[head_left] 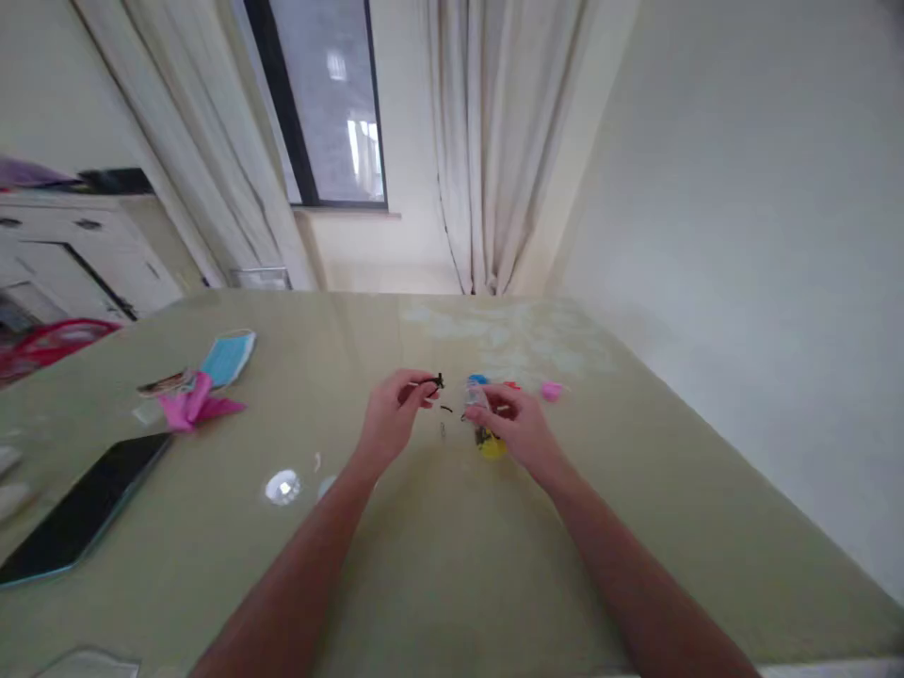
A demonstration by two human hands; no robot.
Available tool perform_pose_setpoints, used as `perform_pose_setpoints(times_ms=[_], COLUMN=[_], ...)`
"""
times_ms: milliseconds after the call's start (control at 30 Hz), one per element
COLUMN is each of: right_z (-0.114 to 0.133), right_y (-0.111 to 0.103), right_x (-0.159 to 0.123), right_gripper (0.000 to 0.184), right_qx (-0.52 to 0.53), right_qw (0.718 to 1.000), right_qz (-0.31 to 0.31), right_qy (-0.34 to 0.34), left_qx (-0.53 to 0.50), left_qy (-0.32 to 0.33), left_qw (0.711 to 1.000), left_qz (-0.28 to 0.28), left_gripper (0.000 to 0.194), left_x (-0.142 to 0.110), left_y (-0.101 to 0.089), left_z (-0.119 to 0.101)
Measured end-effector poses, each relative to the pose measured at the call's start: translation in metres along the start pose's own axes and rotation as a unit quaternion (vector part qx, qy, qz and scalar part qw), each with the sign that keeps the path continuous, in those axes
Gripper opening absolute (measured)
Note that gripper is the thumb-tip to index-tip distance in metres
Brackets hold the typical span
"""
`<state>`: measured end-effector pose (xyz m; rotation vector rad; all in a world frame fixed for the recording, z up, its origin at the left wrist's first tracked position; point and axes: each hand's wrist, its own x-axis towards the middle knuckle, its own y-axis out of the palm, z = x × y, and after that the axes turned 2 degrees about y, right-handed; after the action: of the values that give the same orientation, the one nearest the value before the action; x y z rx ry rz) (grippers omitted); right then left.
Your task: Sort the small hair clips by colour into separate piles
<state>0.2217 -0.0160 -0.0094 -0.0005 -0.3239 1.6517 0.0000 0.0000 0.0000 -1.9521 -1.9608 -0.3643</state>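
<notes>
Over the middle of the table, my left hand (395, 414) is closed, its fingertips pinching a small black piece (439, 380) whose exact kind I cannot make out. A short way to the right, my right hand (519, 424) grips a small clear plastic piece (476, 394) between thumb and fingers. Just below its fingers lies a yellow item (492, 445) with dark bits beside it. A blue piece (478, 379) and a red piece (511, 384) show behind that hand, partly hidden. Between the hands lie a small dark strip (446, 409) and a thin clip-like bit (443, 430).
A pink piece (552, 391) sits right of my right hand. Leftward on the table (452, 565) are a black tablet (91, 499), a pink cloth-like item (194, 405), a blue face mask (229, 359) and a shiny round clear object (283, 487). A wall (763, 282) borders the right side.
</notes>
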Motion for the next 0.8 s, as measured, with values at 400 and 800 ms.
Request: perform_pose_setpoints(times_ms=[400, 800], right_z=[0.01, 0.011], right_y=[0.005, 0.007], right_x=[-0.008, -0.011], right_gripper=[0.045, 0.04], right_qx=[-0.082, -0.171], right_qw=[0.993, 0.975], right_qz=[-0.017, -0.028], right_qy=[-0.082, -0.136], left_qx=[0.165, 0.33], left_qy=[0.179, 0.335], left_qw=[0.966, 0.867], left_qz=[0.084, 0.163], left_gripper=[0.013, 0.029], left_x=[-0.007, -0.014], left_y=[0.001, -0.006], left_z=[-0.019, -0.016])
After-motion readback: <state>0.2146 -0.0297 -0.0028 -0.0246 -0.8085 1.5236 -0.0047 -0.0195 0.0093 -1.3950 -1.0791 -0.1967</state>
